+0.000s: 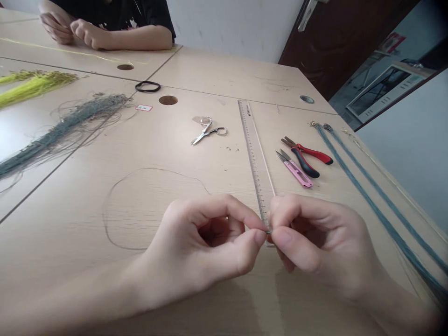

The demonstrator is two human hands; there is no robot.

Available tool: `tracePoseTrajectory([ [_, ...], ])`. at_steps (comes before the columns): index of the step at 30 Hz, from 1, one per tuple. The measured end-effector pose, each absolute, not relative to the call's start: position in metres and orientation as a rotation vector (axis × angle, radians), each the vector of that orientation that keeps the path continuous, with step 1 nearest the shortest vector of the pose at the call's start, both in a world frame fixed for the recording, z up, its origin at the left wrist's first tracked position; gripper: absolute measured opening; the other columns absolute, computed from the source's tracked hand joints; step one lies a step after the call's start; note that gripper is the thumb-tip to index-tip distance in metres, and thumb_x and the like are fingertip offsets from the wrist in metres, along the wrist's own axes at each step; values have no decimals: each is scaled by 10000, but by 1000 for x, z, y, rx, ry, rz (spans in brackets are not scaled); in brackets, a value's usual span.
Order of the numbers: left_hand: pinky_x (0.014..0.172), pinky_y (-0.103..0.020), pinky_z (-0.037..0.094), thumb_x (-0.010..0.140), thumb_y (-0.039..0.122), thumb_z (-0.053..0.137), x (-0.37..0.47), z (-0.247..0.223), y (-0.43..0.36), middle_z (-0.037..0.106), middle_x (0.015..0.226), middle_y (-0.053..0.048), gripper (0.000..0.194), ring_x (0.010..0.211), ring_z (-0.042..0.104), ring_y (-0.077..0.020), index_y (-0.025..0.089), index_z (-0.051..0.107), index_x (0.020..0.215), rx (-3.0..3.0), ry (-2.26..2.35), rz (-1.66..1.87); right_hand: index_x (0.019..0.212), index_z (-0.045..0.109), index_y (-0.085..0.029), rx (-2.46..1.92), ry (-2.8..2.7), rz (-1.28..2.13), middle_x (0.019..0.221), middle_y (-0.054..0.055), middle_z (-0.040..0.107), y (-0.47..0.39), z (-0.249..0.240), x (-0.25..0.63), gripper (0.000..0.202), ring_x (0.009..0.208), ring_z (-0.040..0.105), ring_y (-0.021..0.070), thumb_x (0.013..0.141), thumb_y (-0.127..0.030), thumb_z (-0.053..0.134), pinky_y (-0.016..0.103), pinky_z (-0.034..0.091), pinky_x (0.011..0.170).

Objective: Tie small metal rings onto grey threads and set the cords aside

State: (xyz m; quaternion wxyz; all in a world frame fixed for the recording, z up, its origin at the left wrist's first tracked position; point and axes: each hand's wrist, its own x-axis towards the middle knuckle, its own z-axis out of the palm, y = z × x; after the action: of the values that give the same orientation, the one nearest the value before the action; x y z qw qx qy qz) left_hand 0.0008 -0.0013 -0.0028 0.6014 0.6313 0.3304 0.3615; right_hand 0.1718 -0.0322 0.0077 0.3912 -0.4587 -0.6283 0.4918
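Note:
My left hand (210,238) and my right hand (315,238) meet fingertip to fingertip, each with thumb and index finger pinched. Between them shows a tiny dark teal bit of thread (268,232); its ends are hidden by the fingers. From behind my left hand a thin dark thread (104,205) curves out in a wide loop on the table. Below the fingertips lies a clear ruler (254,154), its near end partly covered by my hands.
Silver scissors (206,132), red-and-black pliers (308,156) and pink thread snips (296,170) lie beyond my hands. Teal strands (367,196) run along the right. A grey-blue thread bundle (66,126) and yellow threads (38,86) lie left. Another person's hands (73,32) rest across the table.

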Motion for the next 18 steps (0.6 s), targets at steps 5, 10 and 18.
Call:
tracePoseTrajectory([
  [5, 340, -82, 280, 725, 138, 598, 0, -2, -2, 418, 457, 70, 84, 385, 337, -18, 151, 583, 644, 1461, 760, 837, 658, 517, -196, -1178, -1598, 1254, 550, -75, 468, -33, 8, 172, 178, 507, 432, 26, 831, -193, 559, 105, 369, 470],
  [10, 342, -83, 279, 729, 151, 602, -1, -3, -2, 412, 458, 69, 83, 389, 333, -19, 151, 588, 647, 1455, 753, 841, 659, 520, -196, -1178, -1603, 1246, 548, -77, 462, -33, 8, 172, 173, 505, 429, 22, 825, -192, 567, 95, 373, 472],
  [18, 339, -91, 264, 725, 148, 602, 0, -5, -2, 401, 459, 69, 80, 390, 321, -22, 155, 588, 647, 1468, 760, 840, 668, 522, -193, -1149, -1606, 1237, 558, -79, 483, -33, 7, 172, 159, 505, 438, 18, 817, -186, 578, 97, 376, 475],
])
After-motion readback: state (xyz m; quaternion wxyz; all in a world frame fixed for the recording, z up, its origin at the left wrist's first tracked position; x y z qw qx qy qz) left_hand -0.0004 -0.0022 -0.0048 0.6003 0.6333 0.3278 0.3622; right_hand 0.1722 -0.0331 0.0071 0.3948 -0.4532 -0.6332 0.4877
